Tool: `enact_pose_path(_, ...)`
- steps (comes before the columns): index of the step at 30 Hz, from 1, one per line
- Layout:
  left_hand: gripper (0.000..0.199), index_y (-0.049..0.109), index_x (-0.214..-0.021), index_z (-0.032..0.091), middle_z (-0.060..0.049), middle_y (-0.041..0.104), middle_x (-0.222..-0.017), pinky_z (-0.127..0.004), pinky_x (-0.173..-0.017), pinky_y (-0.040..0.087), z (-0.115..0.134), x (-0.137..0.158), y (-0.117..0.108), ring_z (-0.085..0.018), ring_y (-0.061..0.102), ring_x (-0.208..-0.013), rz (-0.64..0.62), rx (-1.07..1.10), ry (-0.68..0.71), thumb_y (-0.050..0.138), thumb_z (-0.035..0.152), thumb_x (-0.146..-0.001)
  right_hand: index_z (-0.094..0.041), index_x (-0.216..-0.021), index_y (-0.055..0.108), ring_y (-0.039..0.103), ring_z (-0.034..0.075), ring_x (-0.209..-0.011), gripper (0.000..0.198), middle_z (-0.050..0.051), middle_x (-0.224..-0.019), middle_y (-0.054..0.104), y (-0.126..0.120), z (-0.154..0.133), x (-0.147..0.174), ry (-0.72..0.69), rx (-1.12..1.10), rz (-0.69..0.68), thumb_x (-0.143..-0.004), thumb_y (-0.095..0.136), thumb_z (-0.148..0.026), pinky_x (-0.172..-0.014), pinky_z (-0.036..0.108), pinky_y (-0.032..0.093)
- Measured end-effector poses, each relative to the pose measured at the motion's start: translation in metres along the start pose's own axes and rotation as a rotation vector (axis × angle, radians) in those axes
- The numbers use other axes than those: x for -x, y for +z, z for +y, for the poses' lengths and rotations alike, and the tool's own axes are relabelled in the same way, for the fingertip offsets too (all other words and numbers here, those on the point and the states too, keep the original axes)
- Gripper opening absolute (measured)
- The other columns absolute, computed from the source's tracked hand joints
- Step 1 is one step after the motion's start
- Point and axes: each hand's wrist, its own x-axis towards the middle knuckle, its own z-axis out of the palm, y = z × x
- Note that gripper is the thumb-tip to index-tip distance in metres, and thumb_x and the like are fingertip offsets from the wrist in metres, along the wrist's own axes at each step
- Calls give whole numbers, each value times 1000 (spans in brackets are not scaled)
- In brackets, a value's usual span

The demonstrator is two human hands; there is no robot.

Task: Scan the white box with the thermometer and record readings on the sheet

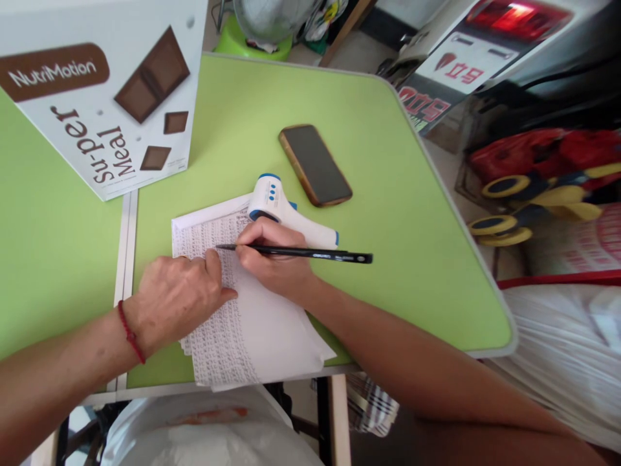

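Note:
My right hand (274,259) is closed around a black pen (330,254), whose tip points left onto the written sheets of paper (272,336). Rows of small dark handwriting fill the left part of the top sheet; its right part is blank. Resting on the left side of the sheets, my left hand (182,288) has its fingers curled under and its thumb toward the right; a red cord circles the wrist. A white and blue infrared thermometer (276,204) lies at the paper's upper edge, partly behind my right hand. Beyond it lies a dark phone (316,165) in a brown case.
A large white NutriMotion box (101,123) stands at the table's upper left. The green table (412,259) has a pale edge and a seam on the left. Past its right edge are a red-lit vehicle rear (517,19) and yellow-handled tools (504,188).

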Motion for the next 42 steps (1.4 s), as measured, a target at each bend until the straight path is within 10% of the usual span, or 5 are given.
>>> enact_pose_path(42, 32, 56, -80, 12, -3, 60, -51, -28, -35, 22, -2, 3, 5, -24, 59, -42, 159, -62, 94, 61, 43, -87, -20, -64, 53, 45, 7, -50, 11, -6, -56, 53, -1, 3, 2, -2, -7, -55, -70, 56, -11, -46, 21, 36)
